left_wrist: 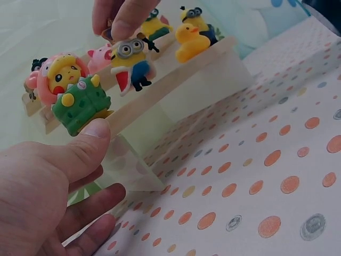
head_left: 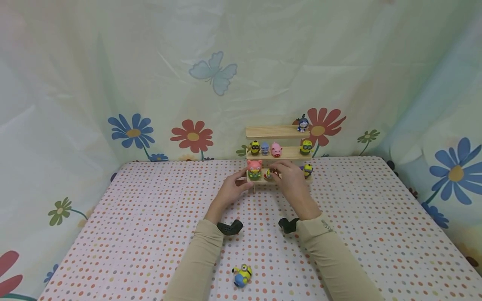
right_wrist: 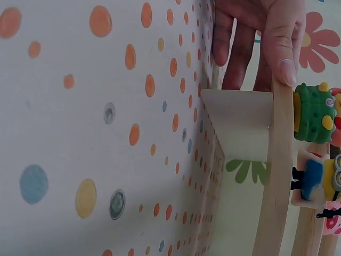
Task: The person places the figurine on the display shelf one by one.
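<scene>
A three-tier wooden display shelf (head_left: 276, 131) stands at the back of the table. At the left end of its lowest tier, my left hand (head_left: 230, 189) holds the board, its thumb (left_wrist: 93, 136) on the front edge beneath a Pikachu figure (left_wrist: 80, 98) in a pink hood and green outfit. My right hand (head_left: 291, 179) pinches a minion figure (left_wrist: 130, 64) in red, white and blue from above, beside the Pikachu figure. The minion's feet are near the board; contact cannot be told. The right fingertips are out of the right wrist view.
Another minion figure (head_left: 242, 275) lies on the dotted tablecloth (head_left: 150, 234) between the forearms. The middle tier bears several figures, including a pink pig (head_left: 276, 149). A dark-haired figure (head_left: 302, 124) stands at the top tier's right end. A yellow duck (left_wrist: 192, 45) sits farther along the shelf.
</scene>
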The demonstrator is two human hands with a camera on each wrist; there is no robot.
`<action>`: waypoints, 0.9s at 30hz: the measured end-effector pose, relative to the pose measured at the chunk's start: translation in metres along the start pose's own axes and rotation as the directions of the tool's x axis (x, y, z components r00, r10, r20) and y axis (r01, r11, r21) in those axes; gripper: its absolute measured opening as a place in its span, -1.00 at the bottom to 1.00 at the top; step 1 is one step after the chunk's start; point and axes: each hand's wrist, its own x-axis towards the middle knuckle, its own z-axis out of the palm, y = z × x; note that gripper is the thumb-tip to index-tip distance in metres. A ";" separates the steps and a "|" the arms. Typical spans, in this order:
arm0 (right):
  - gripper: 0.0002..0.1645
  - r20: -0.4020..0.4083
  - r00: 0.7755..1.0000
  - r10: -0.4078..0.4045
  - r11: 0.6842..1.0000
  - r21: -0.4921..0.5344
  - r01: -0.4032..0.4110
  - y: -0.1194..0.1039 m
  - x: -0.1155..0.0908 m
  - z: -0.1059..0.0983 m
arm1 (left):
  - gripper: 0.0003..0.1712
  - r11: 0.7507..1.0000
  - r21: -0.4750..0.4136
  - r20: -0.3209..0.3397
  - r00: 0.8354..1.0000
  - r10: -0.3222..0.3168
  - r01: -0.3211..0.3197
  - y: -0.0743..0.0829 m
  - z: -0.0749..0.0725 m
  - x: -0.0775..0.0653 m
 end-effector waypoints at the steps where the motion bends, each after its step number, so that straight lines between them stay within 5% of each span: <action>1: -0.74 0.003 1.000 0.003 1.000 -0.001 -0.003 0.000 0.000 0.000 | -0.28 1.000 0.000 -0.001 1.000 0.000 0.000 0.000 0.000 0.000; 27: -0.73 0.029 0.999 0.015 1.000 0.025 -0.016 0.003 0.002 0.004 | -0.28 1.000 0.004 -0.017 1.000 0.002 -0.002 0.001 0.001 -0.001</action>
